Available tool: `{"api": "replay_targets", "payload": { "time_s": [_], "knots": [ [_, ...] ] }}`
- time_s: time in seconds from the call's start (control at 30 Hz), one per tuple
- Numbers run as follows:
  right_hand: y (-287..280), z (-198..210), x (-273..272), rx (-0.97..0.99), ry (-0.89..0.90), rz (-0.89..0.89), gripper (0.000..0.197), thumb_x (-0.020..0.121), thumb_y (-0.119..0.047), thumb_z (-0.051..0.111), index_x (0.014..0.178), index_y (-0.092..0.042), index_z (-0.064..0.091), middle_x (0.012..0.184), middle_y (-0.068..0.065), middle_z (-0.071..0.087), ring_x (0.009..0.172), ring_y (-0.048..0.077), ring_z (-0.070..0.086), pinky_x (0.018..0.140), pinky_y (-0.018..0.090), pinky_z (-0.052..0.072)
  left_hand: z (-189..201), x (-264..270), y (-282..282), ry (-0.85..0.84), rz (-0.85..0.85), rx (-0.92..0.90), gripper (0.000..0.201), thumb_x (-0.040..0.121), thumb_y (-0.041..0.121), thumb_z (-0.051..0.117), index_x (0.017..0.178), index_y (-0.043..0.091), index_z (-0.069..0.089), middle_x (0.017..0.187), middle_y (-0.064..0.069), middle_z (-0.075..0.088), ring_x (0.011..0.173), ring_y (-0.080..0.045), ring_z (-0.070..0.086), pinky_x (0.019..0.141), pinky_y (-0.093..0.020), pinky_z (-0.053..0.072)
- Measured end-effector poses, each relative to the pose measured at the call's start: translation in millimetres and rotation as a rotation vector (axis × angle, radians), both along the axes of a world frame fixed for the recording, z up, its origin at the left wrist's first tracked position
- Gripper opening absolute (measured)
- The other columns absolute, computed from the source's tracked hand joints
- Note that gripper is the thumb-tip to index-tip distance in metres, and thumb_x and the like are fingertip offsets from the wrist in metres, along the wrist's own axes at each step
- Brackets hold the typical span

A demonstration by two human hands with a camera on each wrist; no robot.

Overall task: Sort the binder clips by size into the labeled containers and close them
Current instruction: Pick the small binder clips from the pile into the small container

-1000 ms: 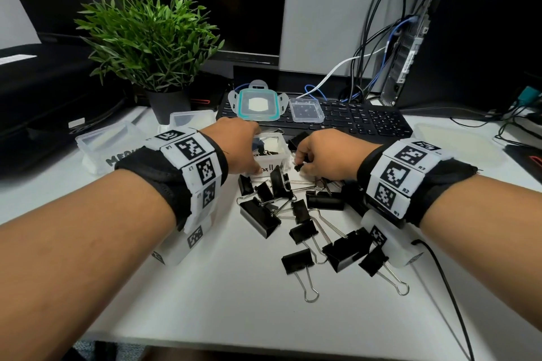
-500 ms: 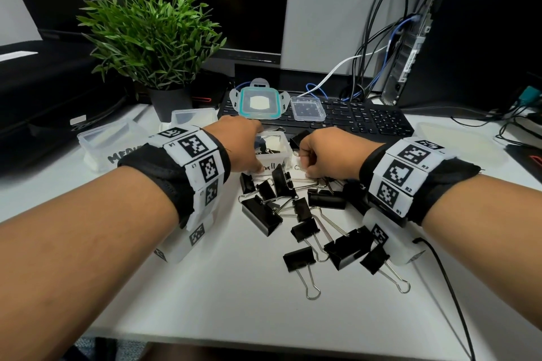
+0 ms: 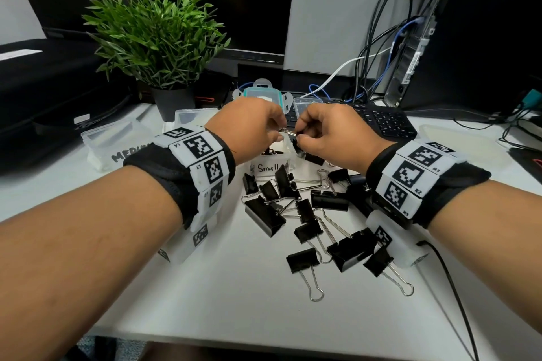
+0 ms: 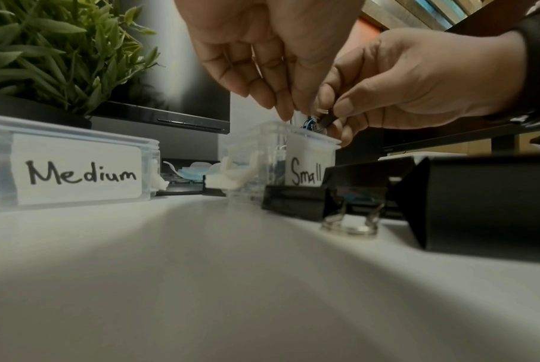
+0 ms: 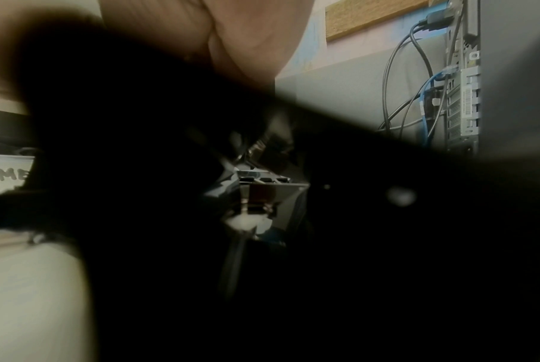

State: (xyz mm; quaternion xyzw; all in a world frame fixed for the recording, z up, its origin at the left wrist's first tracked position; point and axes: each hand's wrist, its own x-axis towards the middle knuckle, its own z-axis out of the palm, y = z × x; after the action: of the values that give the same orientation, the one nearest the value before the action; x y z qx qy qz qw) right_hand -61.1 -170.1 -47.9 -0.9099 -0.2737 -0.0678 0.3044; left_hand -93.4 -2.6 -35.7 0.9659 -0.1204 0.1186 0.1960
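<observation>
Head view: both hands meet over the Small container (image 3: 271, 165); left hand (image 3: 249, 126) and right hand (image 3: 331, 132) w/ fingers curled, pinching one small binder clip (image 3: 293, 135) between them. Loose clips (image 3: 311, 214) spread on desk nearer the person.

Left wrist: only here the Medium container (image 4: 73, 169) label reads fully; right fingertips (image 4: 344, 111) clamp the clip's black body just above the Small rim.

Right wrist: mostly dark, grip can't be told.

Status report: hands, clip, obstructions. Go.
Left hand and right hand both pinching one small binder clip above the Small container. Container open, clips inside. Unsorted clips piled in front; nothing blocking.
</observation>
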Motion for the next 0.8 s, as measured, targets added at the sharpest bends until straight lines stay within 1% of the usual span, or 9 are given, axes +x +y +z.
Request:
{"api": "replay_targets", "payload": {
  "time_s": [0.1,0.2,0.3,0.4,0.5,0.57,0.6,0.67,0.8],
  "knots": [
    [0,0,-1,0.018,0.025,0.027,0.007,0.083,-0.008,0.064,0.087,-0.014,0.065,0.077,0.003,0.071,0.070,0.013,0.068,0.065,0.016,0.052,1,0,0,-0.007,-0.003,0.003,0.016,0.086,0.020,0.066,0.102,0.020,0.070,0.095,0.005,0.070,0.091,-0.010,0.064,0.090,-0.031,0.050],
    [-1,1,-2,0.040,0.044,0.042,0.007,0.083,-0.008,0.064,0.085,-0.015,0.065,0.079,0.006,0.072,0.074,0.017,0.070,0.071,0.024,0.057,1,-1,-1,-0.014,-0.001,0.005,0.011,0.087,0.022,0.065,0.096,0.020,0.071,0.089,0.004,0.070,0.085,-0.011,0.065,0.086,-0.033,0.052],
    [-1,2,-3,0.050,0.060,0.052,0.005,0.083,-0.008,0.065,0.084,-0.013,0.064,0.079,0.008,0.072,0.075,0.021,0.071,0.072,0.029,0.057,1,-1,-1,-0.011,-0.004,0.021,0.012,0.089,0.024,0.062,0.095,0.019,0.071,0.090,0.003,0.069,0.085,-0.014,0.064,0.085,-0.034,0.051],
    [0,2,-3,0.052,0.044,0.032,0.002,0.084,-0.010,0.064,0.083,-0.012,0.063,0.080,0.008,0.071,0.077,0.023,0.069,0.074,0.034,0.057,0,0,-1,-0.014,0.022,0.046,0.014,0.092,0.024,0.058,0.098,0.017,0.069,0.093,0.002,0.068,0.088,-0.015,0.061,0.085,-0.031,0.049],
    [-1,1,2,0.031,-0.051,-0.049,0.007,0.085,-0.010,0.058,0.079,-0.013,0.062,0.074,0.000,0.064,0.071,0.018,0.063,0.069,0.028,0.054,0,2,2,-0.022,0.101,0.026,0.015,0.094,0.019,0.053,0.099,0.016,0.066,0.094,0.002,0.067,0.092,-0.017,0.060,0.083,-0.029,0.047],
    [-3,1,5,-0.017,-0.081,-0.118,0.010,0.085,-0.009,0.054,0.079,-0.012,0.060,0.071,-0.004,0.059,0.068,0.015,0.056,0.063,0.021,0.047,1,3,3,0.008,0.154,0.048,0.016,0.093,0.012,0.050,0.096,0.017,0.065,0.092,0.001,0.064,0.094,-0.020,0.060,0.080,-0.029,0.045],
    [-4,0,6,-0.048,-0.079,-0.143,0.010,0.085,-0.008,0.052,0.080,-0.010,0.061,0.072,-0.003,0.058,0.068,0.014,0.054,0.063,0.020,0.045,2,3,4,0.035,0.177,0.070,0.016,0.092,0.010,0.049,0.094,0.018,0.064,0.093,0.001,0.064,0.096,-0.021,0.059,0.079,-0.029,0.044],
    [-5,0,8,-0.111,-0.055,-0.173,0.012,0.085,-0.006,0.050,0.083,-0.008,0.062,0.076,0.000,0.061,0.071,0.016,0.054,0.065,0.023,0.044,2,4,5,0.071,0.210,0.095,0.016,0.090,0.008,0.050,0.091,0.019,0.062,0.099,0.000,0.066,0.098,-0.021,0.059,0.082,-0.031,0.046],
    [-6,-1,9,-0.185,-0.018,-0.199,0.016,0.086,-0.007,0.047,0.086,-0.007,0.063,0.085,0.009,0.066,0.080,0.022,0.060,0.068,0.027,0.047,1,3,6,0.123,0.207,0.172,0.022,0.090,0.009,0.048,0.097,0.015,0.067,0.104,-0.002,0.068,0.102,-0.022,0.057,0.087,-0.031,0.046]
  ]
}}
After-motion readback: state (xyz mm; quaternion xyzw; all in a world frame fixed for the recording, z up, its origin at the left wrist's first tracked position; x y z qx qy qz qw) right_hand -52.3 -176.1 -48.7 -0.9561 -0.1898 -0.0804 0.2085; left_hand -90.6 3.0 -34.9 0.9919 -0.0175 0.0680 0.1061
